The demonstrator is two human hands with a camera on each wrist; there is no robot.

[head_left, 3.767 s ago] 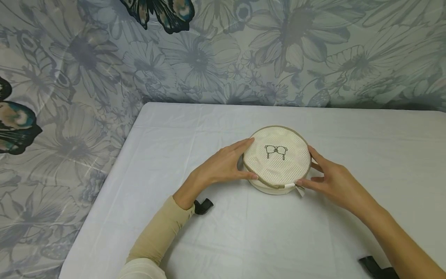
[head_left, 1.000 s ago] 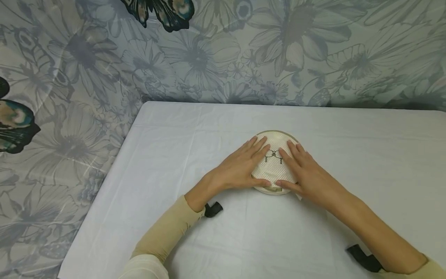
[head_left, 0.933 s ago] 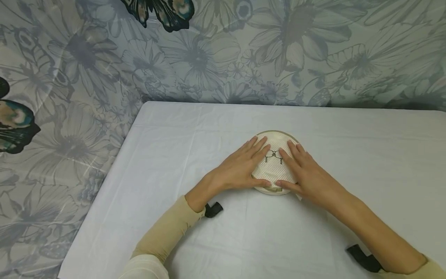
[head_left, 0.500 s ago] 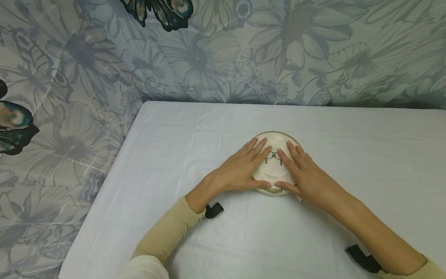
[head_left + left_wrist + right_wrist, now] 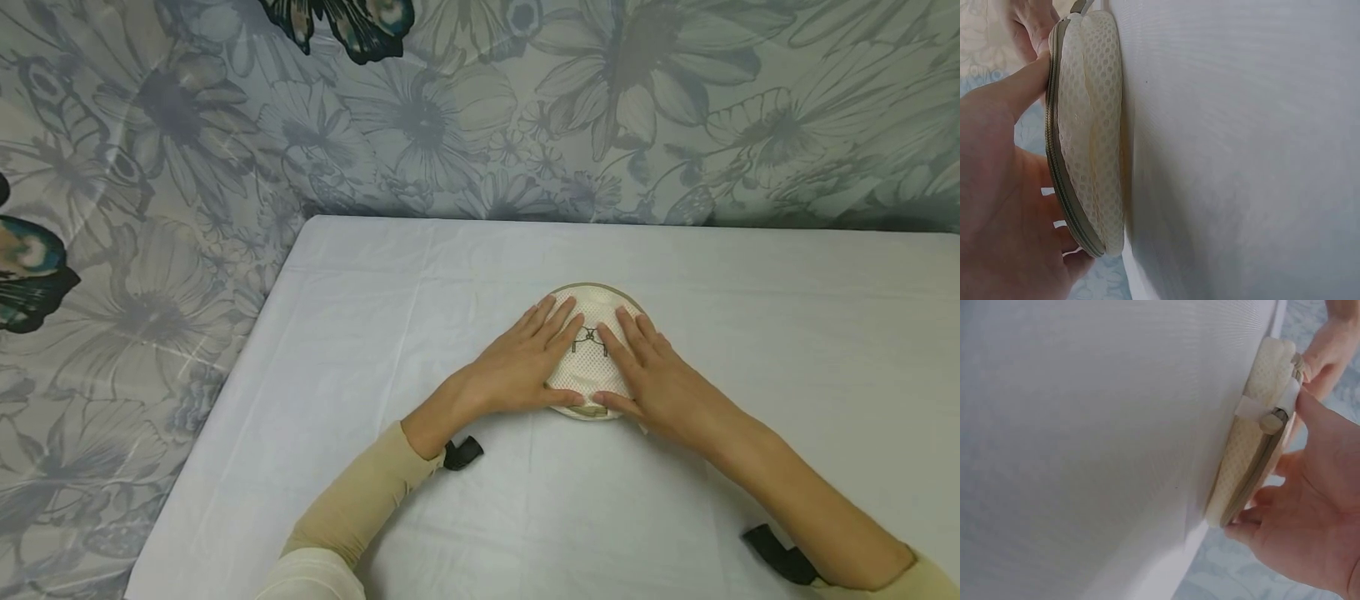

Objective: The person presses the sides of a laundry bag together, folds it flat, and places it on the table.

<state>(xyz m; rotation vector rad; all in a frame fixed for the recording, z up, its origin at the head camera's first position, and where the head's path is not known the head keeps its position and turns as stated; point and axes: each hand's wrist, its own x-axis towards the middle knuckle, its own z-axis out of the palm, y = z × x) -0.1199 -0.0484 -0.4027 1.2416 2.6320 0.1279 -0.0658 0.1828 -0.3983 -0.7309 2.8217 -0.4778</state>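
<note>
A round cream mesh laundry bag (image 5: 600,371) with a khaki zipper edge lies squashed low on the white table. Dark stitching (image 5: 589,335) on its lid is partly covered by fingers. My left hand (image 5: 517,365) presses on the left half of the lid, fingers spread and straight. From the other side my right hand (image 5: 667,387) presses likewise, the two thumbs near each other at the front edge. In the left wrist view the mesh side wall (image 5: 1109,119) bulges in folds below the zipper (image 5: 1060,169). A small white tag (image 5: 1249,407) sticks out by the zipper in the right wrist view.
A white cloth (image 5: 465,275) covers the table, whose back edge meets a flower-patterned curtain (image 5: 427,125). Black straps (image 5: 462,452) show at both wrists, below beige sleeves (image 5: 360,492).
Earlier both hands held the taller bag by its sides; they have since moved onto the lid and flattened it. Over the last second the hands stay almost still.
</note>
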